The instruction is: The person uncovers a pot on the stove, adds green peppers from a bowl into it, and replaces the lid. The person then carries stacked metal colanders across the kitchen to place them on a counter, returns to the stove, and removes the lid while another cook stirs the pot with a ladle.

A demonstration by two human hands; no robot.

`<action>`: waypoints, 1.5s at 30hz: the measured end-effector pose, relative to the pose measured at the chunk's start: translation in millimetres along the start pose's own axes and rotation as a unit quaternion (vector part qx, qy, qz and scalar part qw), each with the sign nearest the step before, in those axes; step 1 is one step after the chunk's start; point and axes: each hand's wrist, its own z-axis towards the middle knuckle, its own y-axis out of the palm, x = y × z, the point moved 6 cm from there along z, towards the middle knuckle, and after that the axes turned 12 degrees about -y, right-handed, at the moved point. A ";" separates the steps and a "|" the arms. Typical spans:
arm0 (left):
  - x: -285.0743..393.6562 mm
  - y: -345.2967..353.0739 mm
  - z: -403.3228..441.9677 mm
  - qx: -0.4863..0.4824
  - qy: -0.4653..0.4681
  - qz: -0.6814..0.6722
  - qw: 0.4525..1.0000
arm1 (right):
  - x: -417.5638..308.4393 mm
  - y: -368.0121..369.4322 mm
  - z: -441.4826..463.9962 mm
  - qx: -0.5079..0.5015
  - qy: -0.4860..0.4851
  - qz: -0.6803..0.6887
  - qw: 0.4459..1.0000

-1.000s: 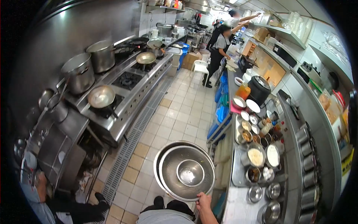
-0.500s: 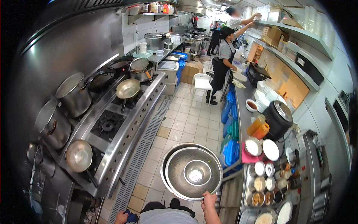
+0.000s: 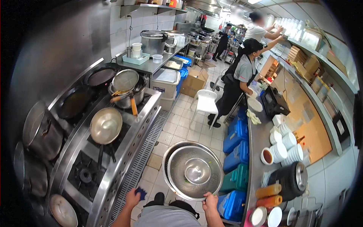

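Observation:
My right hand [image 3: 210, 201] is closed on the near right rim of a nested stack of steel bowls, held over the tiled floor in front of me. The large outer bowl [image 3: 166, 177] has a perforated colander [image 3: 177, 166] inside it. In the colander sits a small steel bowl [image 3: 197, 171], with some green scraps nearby. My left hand [image 3: 132, 197] is closed around a dark blue cloth [image 3: 141, 193], left of the bowls and apart from them.
A stove [image 3: 124, 151] with a frying pan [image 3: 106, 125] and stockpots lines the left. Blue bins [image 3: 236, 160] stand under the right counter [image 3: 255, 166], which carries bowls and sauce bottles. Ahead are a white stool [image 3: 204, 104], a cardboard box [image 3: 193, 82] and co-workers [image 3: 245, 72].
I have moved forward along the aisle, so the stool and co-workers look nearer. My left hand has risen further into view with the cloth. The bowl stack stays in my right hand.

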 end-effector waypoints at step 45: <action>942.2 411.5 1267.9 -0.170 0.044 -0.056 0.983 | -376.9 840.2 991.0 0.121 -0.051 0.091 0.987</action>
